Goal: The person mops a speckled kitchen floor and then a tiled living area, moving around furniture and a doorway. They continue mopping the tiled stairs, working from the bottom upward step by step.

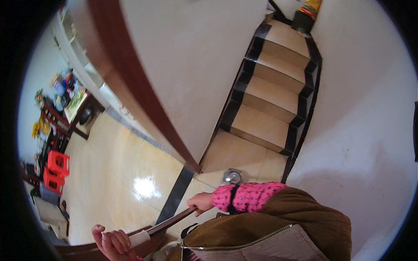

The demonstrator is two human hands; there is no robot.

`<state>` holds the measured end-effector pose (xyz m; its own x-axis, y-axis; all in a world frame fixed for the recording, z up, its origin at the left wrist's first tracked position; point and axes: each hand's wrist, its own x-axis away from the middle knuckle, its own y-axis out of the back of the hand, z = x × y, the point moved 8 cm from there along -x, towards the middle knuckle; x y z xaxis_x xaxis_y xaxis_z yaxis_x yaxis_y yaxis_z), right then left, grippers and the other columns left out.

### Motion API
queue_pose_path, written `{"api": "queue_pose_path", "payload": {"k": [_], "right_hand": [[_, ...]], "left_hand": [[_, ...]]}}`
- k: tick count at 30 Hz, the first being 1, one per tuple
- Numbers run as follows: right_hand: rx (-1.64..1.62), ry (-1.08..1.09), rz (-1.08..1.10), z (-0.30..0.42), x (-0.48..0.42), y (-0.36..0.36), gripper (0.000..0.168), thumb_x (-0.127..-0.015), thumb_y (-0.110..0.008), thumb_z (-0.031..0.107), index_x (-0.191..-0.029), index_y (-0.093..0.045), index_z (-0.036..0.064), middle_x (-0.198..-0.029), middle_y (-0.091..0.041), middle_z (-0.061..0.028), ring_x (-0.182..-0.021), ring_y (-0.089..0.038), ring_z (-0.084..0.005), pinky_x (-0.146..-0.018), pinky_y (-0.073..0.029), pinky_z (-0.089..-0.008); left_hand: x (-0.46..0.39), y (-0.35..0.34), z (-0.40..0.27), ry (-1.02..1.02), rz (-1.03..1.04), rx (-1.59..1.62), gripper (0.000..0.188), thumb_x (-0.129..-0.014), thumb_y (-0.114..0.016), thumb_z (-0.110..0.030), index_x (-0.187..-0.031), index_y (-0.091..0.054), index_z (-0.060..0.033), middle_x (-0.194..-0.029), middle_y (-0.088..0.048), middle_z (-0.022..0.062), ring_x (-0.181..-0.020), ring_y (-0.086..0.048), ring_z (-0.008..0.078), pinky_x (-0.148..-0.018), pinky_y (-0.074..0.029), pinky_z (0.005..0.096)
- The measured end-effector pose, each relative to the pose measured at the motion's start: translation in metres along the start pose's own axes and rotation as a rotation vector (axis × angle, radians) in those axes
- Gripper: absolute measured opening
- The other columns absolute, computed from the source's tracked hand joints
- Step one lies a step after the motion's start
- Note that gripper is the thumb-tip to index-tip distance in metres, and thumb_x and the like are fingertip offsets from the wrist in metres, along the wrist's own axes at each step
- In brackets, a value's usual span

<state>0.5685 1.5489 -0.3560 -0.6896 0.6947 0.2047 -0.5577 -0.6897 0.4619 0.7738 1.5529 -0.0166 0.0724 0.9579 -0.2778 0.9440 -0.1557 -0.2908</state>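
My right hand [200, 203], at the end of a pink spotted sleeve with a black band, is closed round a dark pole [171, 221]. The pole slants down to the left, where a white sleeve-like section [140, 238] covers its end. My left hand [114, 242] has its fingers curled at that white section and appears to grip it; the palm side is partly cut off by the frame's bottom edge. Beyond my right forearm, a round shiny metal object [232, 176] is on the tiled floor; whether it joins the pole is hidden by my arm.
Tiled stairs [266, 122] with black borders rise between white walls. A dark container [303, 22] stands at their top. A brown wooden door frame [140, 81] divides this spot from a room with red plastic stools [58, 163] and a cluttered table [75, 106].
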Motion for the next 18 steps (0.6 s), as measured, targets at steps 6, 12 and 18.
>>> {"api": "queue_pose_path", "payload": {"k": [6, 12, 18], "right_hand": [[0.031, -0.151, -0.418, -0.124, 0.144, 0.052, 0.020, -0.088, -0.065, 0.022, -0.096, -0.051, 0.010, -0.085, -0.060, -0.0193, -0.084, -0.060, -0.0442, -0.068, -0.046, -0.0510], [0.080, -0.145, -0.711, -0.097, 0.225, 0.120, 0.021, -0.088, -0.064, 0.026, -0.095, -0.053, 0.010, -0.080, -0.060, -0.0180, -0.077, -0.061, -0.0435, -0.064, -0.045, -0.0518], [0.242, -0.191, -0.816, -0.081, 0.264, 0.185, 0.020, -0.083, -0.068, 0.027, -0.087, -0.056, 0.012, -0.076, -0.061, -0.0156, -0.074, -0.062, -0.0403, -0.061, -0.045, -0.0507]], "left_hand": [[-0.056, -0.123, 0.011, -0.150, 0.344, 0.176, 0.013, -0.107, -0.032, -0.008, -0.115, -0.041, -0.0023, -0.049, -0.037, -0.0034, -0.036, -0.033, 0.0071, -0.036, -0.034, 0.0225], [-0.084, -0.188, -0.005, -0.317, 0.556, 0.301, 0.029, -0.110, -0.034, -0.014, -0.133, -0.042, 0.0035, -0.053, -0.042, -0.0025, -0.039, -0.037, 0.0057, -0.039, -0.037, 0.0230], [-0.104, -0.185, -0.021, -0.421, 0.453, 0.188, 0.016, -0.106, -0.045, -0.018, -0.097, -0.056, -0.0095, -0.059, -0.044, -0.0030, -0.051, -0.043, 0.0084, -0.056, -0.042, 0.0257]]}}
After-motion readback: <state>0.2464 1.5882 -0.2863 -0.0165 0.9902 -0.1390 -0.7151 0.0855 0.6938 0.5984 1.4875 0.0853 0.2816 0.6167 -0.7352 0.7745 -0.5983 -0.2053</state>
